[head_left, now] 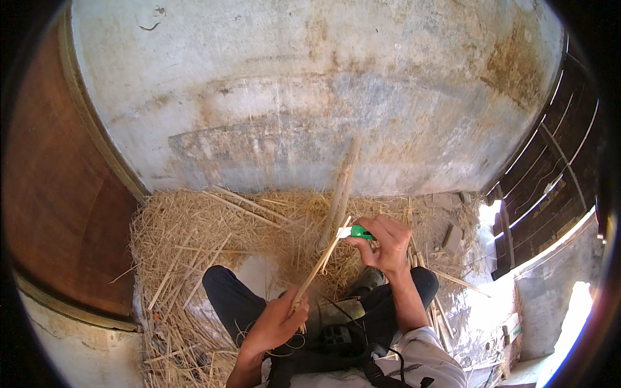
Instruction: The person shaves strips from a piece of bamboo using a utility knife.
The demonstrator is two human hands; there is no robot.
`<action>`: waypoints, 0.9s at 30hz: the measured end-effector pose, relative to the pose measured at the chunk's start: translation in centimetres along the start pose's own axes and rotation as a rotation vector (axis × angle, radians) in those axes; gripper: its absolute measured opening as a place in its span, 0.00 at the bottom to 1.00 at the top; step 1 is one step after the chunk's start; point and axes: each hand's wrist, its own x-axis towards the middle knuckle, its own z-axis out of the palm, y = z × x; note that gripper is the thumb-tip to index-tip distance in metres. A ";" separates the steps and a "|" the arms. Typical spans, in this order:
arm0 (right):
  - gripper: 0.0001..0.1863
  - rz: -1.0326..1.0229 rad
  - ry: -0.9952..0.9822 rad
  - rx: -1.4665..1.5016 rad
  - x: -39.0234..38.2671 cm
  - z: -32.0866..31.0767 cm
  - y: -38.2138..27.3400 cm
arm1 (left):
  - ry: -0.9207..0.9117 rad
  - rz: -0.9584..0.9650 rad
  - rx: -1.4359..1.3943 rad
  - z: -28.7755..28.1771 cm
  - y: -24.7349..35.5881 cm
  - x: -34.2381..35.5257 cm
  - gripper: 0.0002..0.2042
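Observation:
My left hand (277, 322) is closed around the near end of a thin, pale stick (318, 266), which looks like split bamboo. The stick slants up and away to the right, above my bent legs. In my closed right hand (388, 246) is a green utility knife (362, 232). Its bright blade end meets the stick close to the far tip. A narrow sliver curls off the stick just below the blade. Thin loose strands loop around my left wrist. Glare hides the exact edge of the blade.
Straw-like shavings (174, 220) and several loose strips (169, 278) cover the floor. Two poles (343, 184) lean on the stained wall (272, 97) ahead. A brown panel (65, 187) stands left, dark slats (550, 155) right. A brick-like block (453, 239) lies at right.

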 end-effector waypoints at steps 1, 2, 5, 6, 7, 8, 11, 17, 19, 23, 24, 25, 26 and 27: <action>0.15 0.011 -0.015 -0.011 0.0 -0.1 0.0 | 0.000 0.012 0.004 0.0 -0.2 0.0 0.11; 0.15 0.006 -0.003 -0.011 0.1 0.0 0.1 | 0.000 0.023 0.008 -0.1 -0.5 0.0 0.11; 0.16 0.012 -0.004 -0.022 -0.1 0.3 0.5 | 0.012 0.031 0.036 -0.1 -0.6 0.1 0.11; 0.15 0.023 -0.025 -0.030 -0.2 0.3 0.7 | 0.020 0.029 0.049 -0.1 -0.5 0.2 0.10; 0.14 0.033 -0.048 -0.038 -0.3 0.3 1.0 | 0.025 0.016 0.042 -0.1 -0.4 0.2 0.10; 0.13 0.038 -0.039 -0.034 -0.5 0.5 1.2 | 0.031 0.002 0.034 -0.1 -0.1 0.1 0.10; 0.12 0.246 0.186 -0.058 -1.7 0.9 6.2 | -0.097 -0.057 -0.040 -0.9 -1.5 -0.8 0.09; 0.21 0.741 -0.089 -0.292 -0.9 -4.6 13.5 | -0.028 -0.224 -0.340 -2.2 -5.5 -2.8 0.17; 0.20 0.679 -0.130 0.019 -1.5 -3.2 11.5 | -0.055 -0.299 -0.449 -2.3 -5.0 -1.4 0.16; 0.16 0.647 -0.192 0.493 -1.4 -0.6 4.8 | -0.258 -0.312 -0.518 -3.0 -5.1 1.2 0.14; 0.17 0.670 -0.220 0.591 -1.2 -0.4 3.2 | -0.307 -0.322 -0.506 -3.0 -5.0 1.8 0.14; 0.15 0.661 -0.235 0.699 -0.8 -0.2 1.7 | -0.356 -0.332 -0.496 -3.1 -5.2 2.2 0.14; 0.14 0.654 -0.250 0.807 -0.6 0.0 0.4 | -0.364 -0.324 -0.471 -3.1 -5.6 2.5 0.17; 0.13 0.645 -0.264 0.910 -0.5 0.1 -0.5 | -0.377 -0.315 -0.449 -3.0 -6.1 2.8 0.20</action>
